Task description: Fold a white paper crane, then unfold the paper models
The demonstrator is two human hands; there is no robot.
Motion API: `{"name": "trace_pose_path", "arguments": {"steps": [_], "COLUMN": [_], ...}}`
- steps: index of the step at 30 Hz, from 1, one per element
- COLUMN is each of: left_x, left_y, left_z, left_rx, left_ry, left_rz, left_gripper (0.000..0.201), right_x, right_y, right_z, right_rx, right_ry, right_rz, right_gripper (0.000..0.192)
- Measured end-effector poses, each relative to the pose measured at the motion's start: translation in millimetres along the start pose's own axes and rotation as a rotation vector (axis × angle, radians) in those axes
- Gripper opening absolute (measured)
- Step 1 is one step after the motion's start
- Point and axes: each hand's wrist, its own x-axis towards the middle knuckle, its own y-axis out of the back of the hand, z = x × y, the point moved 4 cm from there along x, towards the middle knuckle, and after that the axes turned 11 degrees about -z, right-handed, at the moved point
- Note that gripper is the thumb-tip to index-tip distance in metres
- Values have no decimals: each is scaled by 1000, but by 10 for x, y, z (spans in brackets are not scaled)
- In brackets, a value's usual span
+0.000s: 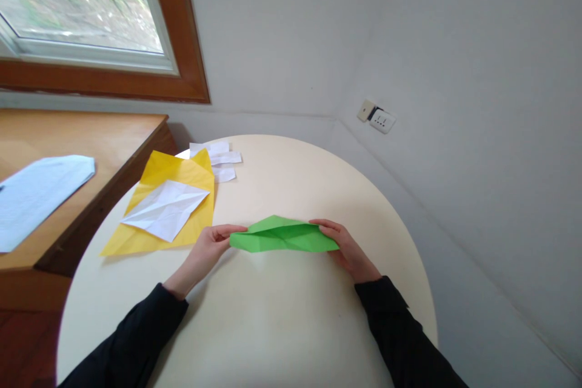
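From the head camera, a green paper (284, 235) lies near the middle of the round table (273, 327), already folded into a long, narrow shape with several creases showing. The left hand (210, 250) pinches its left tip and the right hand (348, 250) grips its right end, so the folding looks well begun, not finished. A yellow sheet (191, 174) with a creased white sheet (166, 209) lies left. No readable writing anywhere.

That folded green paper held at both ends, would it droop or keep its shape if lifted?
The folded green paper probably stays fairly stiff: its creases ridge it between the left hand and right hand. It looks thin, so likely very light and easily crumpled.
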Motion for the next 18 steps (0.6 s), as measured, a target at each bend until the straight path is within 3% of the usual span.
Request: {"name": "trace_pose_path", "arguments": {"steps": [6, 9, 18], "left_x": [-46, -57, -73], "left_y": [28, 7, -51], "left_z": [126, 169, 120], "left_rx": [116, 143, 37], "left_ry": [-131, -179, -145], "left_rz": [85, 73, 74], "left_gripper": [14, 17, 20], "right_x": [-70, -80, -35], "right_y": [-35, -50, -35], "right_z": [-49, -64, -73], "right_rx": [175, 153, -157], "right_ry": [61, 63, 236], "right_rz": [-207, -234, 96], "right_gripper": [35, 42, 25]}}
